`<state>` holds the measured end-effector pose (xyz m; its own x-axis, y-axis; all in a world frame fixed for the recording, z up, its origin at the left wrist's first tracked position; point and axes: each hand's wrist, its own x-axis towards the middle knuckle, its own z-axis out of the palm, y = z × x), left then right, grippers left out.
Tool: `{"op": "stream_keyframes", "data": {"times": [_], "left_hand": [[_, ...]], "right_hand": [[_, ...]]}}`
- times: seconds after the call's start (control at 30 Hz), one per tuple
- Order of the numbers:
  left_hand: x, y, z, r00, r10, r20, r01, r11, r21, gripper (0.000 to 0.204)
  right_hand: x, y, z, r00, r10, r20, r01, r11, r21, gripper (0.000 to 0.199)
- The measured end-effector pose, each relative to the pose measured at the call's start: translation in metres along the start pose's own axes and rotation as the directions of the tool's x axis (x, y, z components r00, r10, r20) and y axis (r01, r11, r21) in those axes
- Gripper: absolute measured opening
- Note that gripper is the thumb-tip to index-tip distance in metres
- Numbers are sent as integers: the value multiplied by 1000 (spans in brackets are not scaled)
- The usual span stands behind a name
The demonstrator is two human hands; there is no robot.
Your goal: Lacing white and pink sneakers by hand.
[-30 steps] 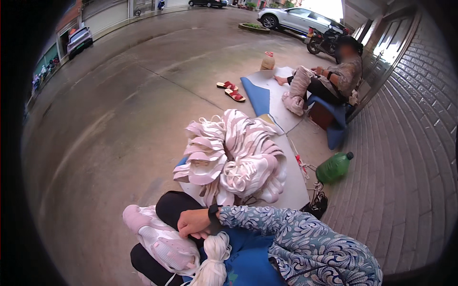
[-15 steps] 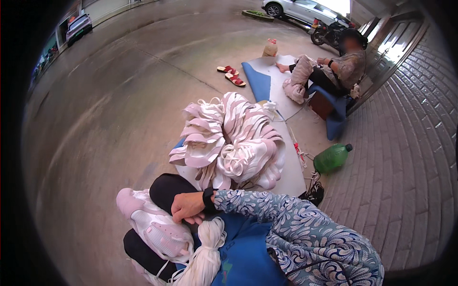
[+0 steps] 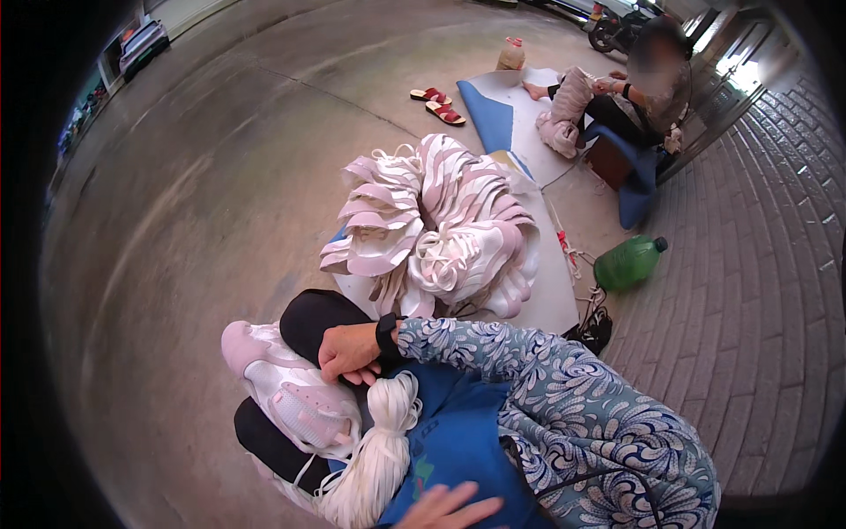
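Observation:
A pink and white shoe upper (image 3: 300, 392) lies across my lap, between my black-clad knees. My right hand (image 3: 350, 351), with a black wristband, rests at its edge, fingers curled and closed; what they grip is hidden. Beside this hand a thick bundle of white shoelaces (image 3: 388, 441) hangs over my blue apron (image 3: 449, 406). My left hand (image 3: 449, 507) shows at the lower edge over the apron, fingers spread, slightly blurred and holding nothing visible. Ahead of my knees, a large ring of pink and white shoe uppers (image 3: 476, 207) is packed together, some with white laces.
A white sheet (image 3: 551, 291) lies under the ring. To its right are a green bottle (image 3: 627, 264) and dark cords (image 3: 595, 331). Farther off, a person (image 3: 652, 97) sits with more uppers (image 3: 564, 123), near red slippers (image 3: 439, 106) and a jug (image 3: 511, 55). A brick surface (image 3: 723, 291) lines the right.
My left hand has come into view at the lower edge, fingers spread. My right hand stays at the shoe upper. The whole view has tilted slightly downward.

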<state>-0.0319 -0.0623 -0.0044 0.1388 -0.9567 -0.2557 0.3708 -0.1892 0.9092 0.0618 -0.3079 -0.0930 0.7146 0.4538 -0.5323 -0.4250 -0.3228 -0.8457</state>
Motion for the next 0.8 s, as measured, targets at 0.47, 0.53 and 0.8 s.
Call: {"op": "stream_keyframes", "data": {"times": [0.47,0.53,0.8], "left_hand": [[-8,32,16,897,219,384,-373,841,392,65],[-15,35,18,914,272,300,-377,842,385,55],[-29,53,19,750,628,208,-573,460,678,36]], "right_hand": [[11,-9,6,1000,-5,23,6,1000,-24,19],[12,-10,7,999,-11,32,12,1000,-20,21],[11,-11,8,999,15,45,-14,1000,-7,19]]}}
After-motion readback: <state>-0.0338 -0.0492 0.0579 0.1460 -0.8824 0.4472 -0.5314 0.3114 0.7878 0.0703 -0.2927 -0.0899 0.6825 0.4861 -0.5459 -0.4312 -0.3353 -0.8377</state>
